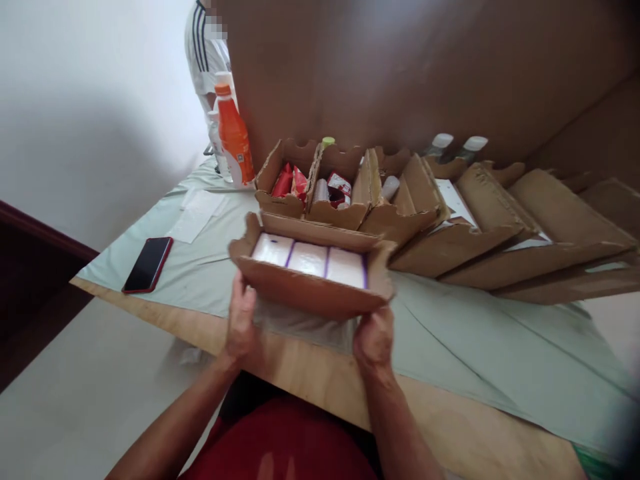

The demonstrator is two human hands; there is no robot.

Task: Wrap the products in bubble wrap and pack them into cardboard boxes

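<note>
Between my two hands is an open-topped cardboard box (310,288), tilted a little, above the front part of the table. Inside it lie three white packs (309,259) side by side, with purple strips at their edges; they look like tissue packs. My left hand (242,319) grips the box's left end, its thumb against the front wall. My right hand (375,337) is closed under the right end, and those fingertips are hidden by the box.
Several cardboard boxes (400,220) stand in a row behind, some holding red packets (290,181). At left are an orange bottle (234,137), a phone (148,265) and white paper (196,215). A person in a white shirt (205,57) stands beyond the brown panel (400,73).
</note>
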